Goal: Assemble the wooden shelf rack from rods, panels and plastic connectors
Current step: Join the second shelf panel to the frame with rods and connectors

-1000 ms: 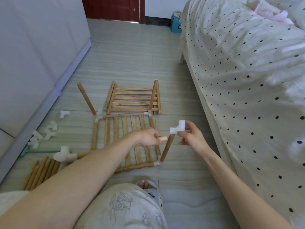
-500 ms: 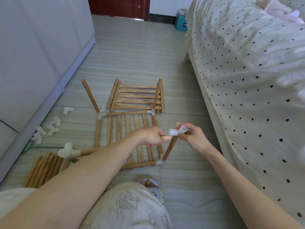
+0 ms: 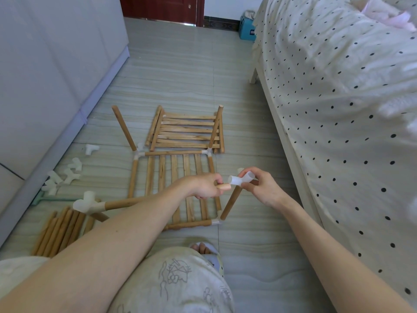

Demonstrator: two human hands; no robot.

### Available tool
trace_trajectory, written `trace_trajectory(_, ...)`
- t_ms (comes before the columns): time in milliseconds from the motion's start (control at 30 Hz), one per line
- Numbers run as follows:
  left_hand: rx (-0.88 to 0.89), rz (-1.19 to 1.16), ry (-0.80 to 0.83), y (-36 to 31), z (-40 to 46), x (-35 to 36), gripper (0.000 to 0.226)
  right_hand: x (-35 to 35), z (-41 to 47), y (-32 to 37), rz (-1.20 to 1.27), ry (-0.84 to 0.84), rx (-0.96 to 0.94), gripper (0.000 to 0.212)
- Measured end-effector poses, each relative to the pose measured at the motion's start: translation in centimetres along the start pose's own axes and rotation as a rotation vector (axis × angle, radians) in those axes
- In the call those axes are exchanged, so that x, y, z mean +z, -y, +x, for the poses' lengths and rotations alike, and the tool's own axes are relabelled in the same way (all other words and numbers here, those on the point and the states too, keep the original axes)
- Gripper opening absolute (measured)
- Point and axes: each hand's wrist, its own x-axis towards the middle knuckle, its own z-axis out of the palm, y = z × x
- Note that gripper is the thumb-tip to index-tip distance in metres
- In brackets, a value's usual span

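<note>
A slatted wooden panel [image 3: 173, 175] lies on the floor, framed by rods with white corner connectors. Three rods rise from its corners; the near right upright rod [image 3: 232, 201] leans up toward my hands. My right hand [image 3: 262, 188] pinches a white plastic connector [image 3: 240, 179] at the top of that rod. My left hand [image 3: 203, 186] grips a horizontal rod [image 3: 126, 203] near its right end; that end sits just below and left of the connector's open socket. The rod's far end carries another white connector [image 3: 86, 203]. A second slatted panel [image 3: 187, 132] lies behind.
A bundle of spare rods [image 3: 58, 231] lies at lower left, loose white connectors [image 3: 65, 175] near the white cabinet [image 3: 45, 75]. A bed with a dotted cover [image 3: 338, 98] fills the right. My knee and slippered foot [image 3: 206, 250] are in front.
The connector in my right hand has turned from pointing up to lying sideways with an open socket facing left. My left hand has brought the rod's end close to that socket.
</note>
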Motion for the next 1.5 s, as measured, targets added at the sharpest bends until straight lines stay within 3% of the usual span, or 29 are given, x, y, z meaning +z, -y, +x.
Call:
trace_trajectory(367,0.000,-0.007,0.016,0.6,-0.2,-0.3,0.036,0.6,0.2,-0.7,-0.125,-0.003,-0.074,0.016)
trace_trajectory(533,0.034,0.002,-0.072,0.7,0.2,0.2,0.040,0.8,-0.1,-0.8,-0.088,0.006,-0.103,0.020)
trace_trajectory(700,0.087,-0.058,-0.036,1.0,0.3,0.3,0.038,1.0,-0.3,-1.1,-0.080,-0.012,-0.105,0.019)
trace_trajectory(867,0.078,-0.063,-0.053,0.9,0.1,0.2,0.050,1.3,-0.2,-0.9,-0.106,-0.024,-0.122,0.017)
trace_trajectory(1233,0.085,-0.038,-0.094,0.9,0.5,0.3,0.032,1.7,-0.1,-1.1,-0.195,0.010,-0.135,0.019)
trace_trajectory(1400,0.090,-0.015,-0.065,1.0,0.6,0.5,0.019,1.9,-0.3,-1.2,-0.115,0.021,-0.137,0.018)
trace_trajectory(1500,0.088,0.013,-0.131,1.0,0.7,1.2,0.019,2.5,-0.3,-0.9,-0.078,0.028,-0.124,0.018)
